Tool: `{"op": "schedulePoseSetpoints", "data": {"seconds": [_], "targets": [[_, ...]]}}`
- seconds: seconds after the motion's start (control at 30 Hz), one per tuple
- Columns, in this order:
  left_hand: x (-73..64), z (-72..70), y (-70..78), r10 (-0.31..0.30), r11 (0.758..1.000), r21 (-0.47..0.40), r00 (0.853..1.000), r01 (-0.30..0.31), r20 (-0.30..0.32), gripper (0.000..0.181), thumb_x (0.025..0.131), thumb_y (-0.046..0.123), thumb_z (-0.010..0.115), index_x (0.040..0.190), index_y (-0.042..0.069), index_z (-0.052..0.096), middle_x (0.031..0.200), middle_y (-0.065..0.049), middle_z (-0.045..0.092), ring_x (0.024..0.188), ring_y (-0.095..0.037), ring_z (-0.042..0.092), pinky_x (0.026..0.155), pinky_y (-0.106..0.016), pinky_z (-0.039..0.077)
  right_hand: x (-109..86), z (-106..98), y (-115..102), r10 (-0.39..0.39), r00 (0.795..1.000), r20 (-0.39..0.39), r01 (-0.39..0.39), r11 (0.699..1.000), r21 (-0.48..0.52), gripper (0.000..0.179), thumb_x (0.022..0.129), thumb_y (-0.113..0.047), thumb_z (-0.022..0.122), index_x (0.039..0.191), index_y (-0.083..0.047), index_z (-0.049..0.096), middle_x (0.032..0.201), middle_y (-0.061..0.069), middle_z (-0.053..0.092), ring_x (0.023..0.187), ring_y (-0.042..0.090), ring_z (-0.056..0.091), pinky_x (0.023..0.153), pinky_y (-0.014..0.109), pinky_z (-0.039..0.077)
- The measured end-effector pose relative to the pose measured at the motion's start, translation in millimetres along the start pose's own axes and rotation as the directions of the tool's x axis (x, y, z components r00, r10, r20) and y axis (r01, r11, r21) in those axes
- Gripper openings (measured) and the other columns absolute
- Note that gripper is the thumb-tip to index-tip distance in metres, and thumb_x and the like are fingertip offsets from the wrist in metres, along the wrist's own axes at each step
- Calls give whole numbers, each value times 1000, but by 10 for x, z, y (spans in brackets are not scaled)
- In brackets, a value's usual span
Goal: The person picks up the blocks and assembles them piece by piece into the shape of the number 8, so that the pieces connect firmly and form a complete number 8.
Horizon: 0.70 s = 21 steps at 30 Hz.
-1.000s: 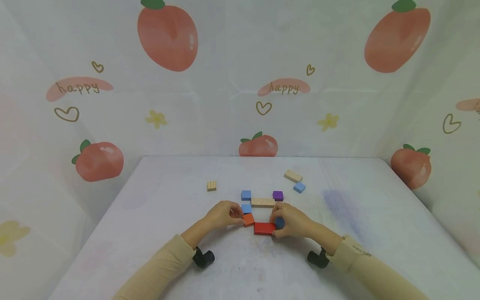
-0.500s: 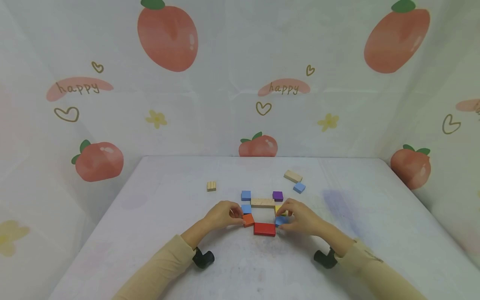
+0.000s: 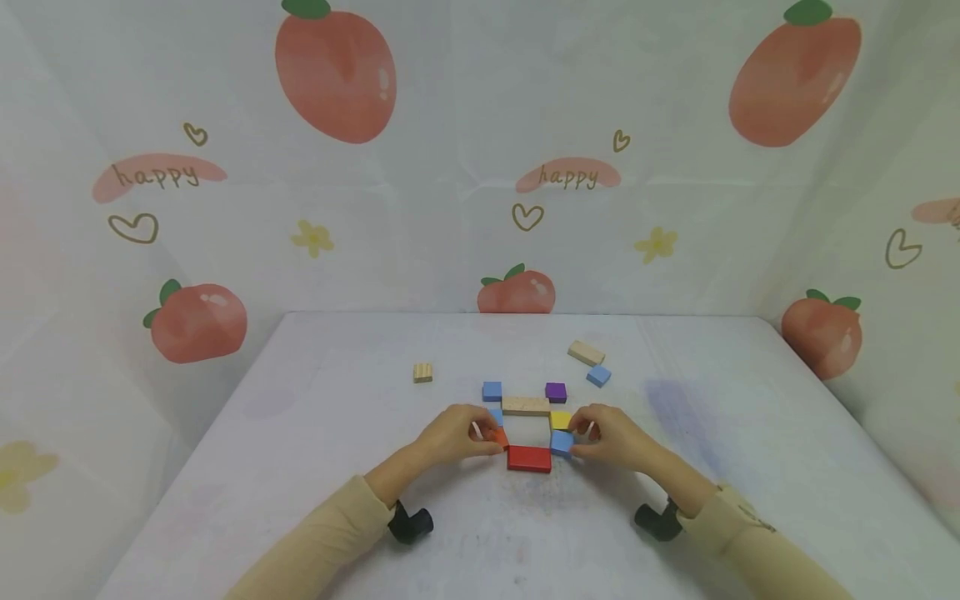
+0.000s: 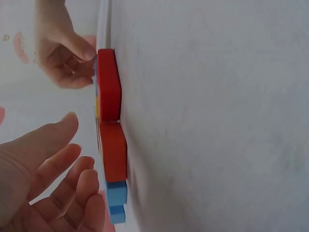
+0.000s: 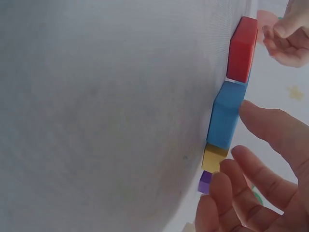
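Observation:
In the head view my left hand (image 3: 456, 435) hovers at the orange block (image 3: 503, 437). The left wrist view shows its thumb and fingers apart, with nothing between them, beside that block. My right hand (image 3: 613, 437) is at the near blue block (image 3: 561, 443). Its thumb tip meets the edge of that block in the right wrist view, while the other fingers lie loosely bent by the yellow block (image 5: 214, 158). Between the two hands lies a long red block (image 3: 528, 459), bridging the orange and blue blocks at the front.
A plain wooden block (image 3: 525, 406) spans the ring's back. Two light blue blocks, one of them here (image 3: 492, 391), line its left; a purple block (image 3: 556, 392) stands back right. Farther off lie a ridged wooden piece (image 3: 423, 372), a wooden block (image 3: 587, 352) and a blue block (image 3: 598, 376).
My right hand has let go by the red and blue blocks and drawn back to the right, uncovering the yellow block. My left hand has shifted slightly right, over the orange block.

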<state>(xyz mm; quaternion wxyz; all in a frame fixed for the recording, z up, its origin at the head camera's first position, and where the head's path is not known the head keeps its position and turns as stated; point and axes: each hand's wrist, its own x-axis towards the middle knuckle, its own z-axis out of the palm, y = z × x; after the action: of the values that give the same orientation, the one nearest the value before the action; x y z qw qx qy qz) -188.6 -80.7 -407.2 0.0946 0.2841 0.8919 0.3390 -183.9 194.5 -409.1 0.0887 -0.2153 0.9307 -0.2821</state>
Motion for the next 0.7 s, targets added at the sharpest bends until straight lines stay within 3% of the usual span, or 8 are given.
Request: {"op": "schedulePoseSetpoints", "data": {"seconds": [0.27,0.7], "targets": [[14,102,82,1,1000,14,998,-2,64,28,79,18,74,103,6,68,75,3,60,68,-7,48,60,-17,39,-1,15,-23,70,997,33,-71,996,45,24,76,-14,75,95,-5,62,83,2,61,71,11,51,62,19,46],[22,201,137,-39,994,107,997,33,60,29,78,24,75,102,10,70,68,8,52,64,-3,44,57,-15,37,2,17,-5,64,997,52,-67,996,60,25,77,-15,75,95,-5,61,85,2,64,75,10,56,69,25,52]]}}
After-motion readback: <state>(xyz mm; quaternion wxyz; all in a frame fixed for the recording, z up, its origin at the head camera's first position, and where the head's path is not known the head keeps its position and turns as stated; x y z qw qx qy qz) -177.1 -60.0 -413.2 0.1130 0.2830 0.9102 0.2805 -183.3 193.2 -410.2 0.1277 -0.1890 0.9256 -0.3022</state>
